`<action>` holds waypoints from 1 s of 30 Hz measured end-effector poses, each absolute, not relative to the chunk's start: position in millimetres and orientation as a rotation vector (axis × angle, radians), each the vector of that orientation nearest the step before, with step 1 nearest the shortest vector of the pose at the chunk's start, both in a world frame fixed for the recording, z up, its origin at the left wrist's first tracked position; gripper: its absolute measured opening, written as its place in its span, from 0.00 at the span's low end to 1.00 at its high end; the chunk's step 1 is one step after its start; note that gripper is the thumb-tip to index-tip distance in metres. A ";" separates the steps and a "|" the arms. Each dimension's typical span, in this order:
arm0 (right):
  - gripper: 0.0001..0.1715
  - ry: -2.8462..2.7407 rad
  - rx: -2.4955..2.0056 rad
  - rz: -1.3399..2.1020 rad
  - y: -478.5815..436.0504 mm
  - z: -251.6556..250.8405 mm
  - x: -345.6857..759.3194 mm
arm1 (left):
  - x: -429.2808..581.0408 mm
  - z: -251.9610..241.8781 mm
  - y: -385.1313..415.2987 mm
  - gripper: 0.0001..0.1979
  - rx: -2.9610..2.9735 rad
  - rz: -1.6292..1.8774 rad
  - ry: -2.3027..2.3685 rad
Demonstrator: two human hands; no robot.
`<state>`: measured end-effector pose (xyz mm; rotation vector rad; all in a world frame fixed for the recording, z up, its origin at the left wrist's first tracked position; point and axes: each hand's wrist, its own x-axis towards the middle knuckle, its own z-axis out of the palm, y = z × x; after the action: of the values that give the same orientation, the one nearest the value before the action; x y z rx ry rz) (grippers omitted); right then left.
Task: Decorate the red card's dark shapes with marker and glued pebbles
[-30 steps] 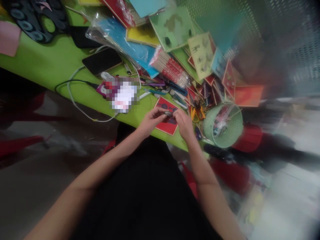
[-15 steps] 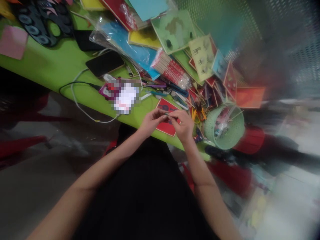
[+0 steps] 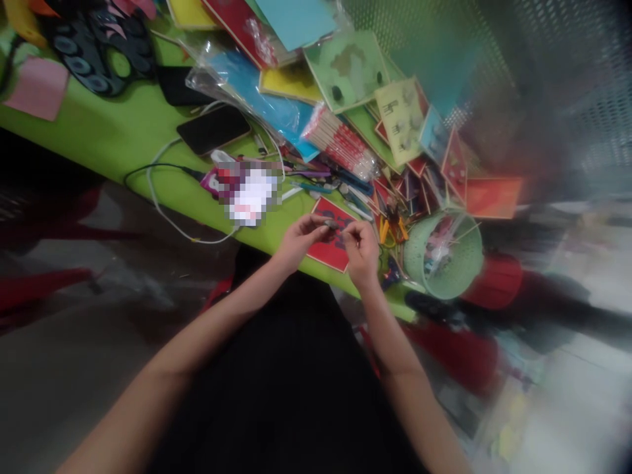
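My left hand pinches a small greyish piece between thumb and forefinger; it is too small to name. Just to its right, my right hand has its thumb and fingertips pressed together, and whatever they hold is hidden. Both hands hover over a red card with dark blue shapes, lying at the near edge of the green table. Orange-handled scissors lie right of my right hand.
A pale green basket with wrapped bits stands at the right. Behind the hands are pens, a bundle of wooden sticks and layered coloured cards. Left lie a lit phone with a cable, a dark phone and a pink paper.
My hands have drawn slightly apart, the right one moving a little away from the small piece in the left. The view has shifted slightly.
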<state>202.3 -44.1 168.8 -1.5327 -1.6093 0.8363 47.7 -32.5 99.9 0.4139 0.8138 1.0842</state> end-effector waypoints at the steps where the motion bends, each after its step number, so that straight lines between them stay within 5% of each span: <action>1: 0.13 -1.546 -1.532 0.929 -47.0 169.6 202.9 | 46.8 99.3 -32.1 0.20 0.397 1.090 0.813; 8: 0.21 -1.618 -1.601 1.611 -75.7 154.0 200.1 | 38.5 93.4 -27.7 0.17 0.320 1.136 0.797; 10: 0.14 -1.647 -1.682 1.535 -75.1 146.7 200.5 | 36.5 92.3 -27.7 0.16 0.331 1.133 0.823; 13: 0.22 -1.443 -1.735 1.401 -62.9 144.7 203.4 | 35.5 93.8 -29.1 0.14 0.372 1.099 0.817; 30: 0.25 -1.776 -1.672 1.165 -37.0 162.0 201.7 | 41.9 100.4 -36.1 0.16 0.366 1.049 0.746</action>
<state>201.7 -37.0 162.0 -1.6716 -1.7762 1.1652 41.9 -36.1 100.4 0.3659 0.7458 1.0492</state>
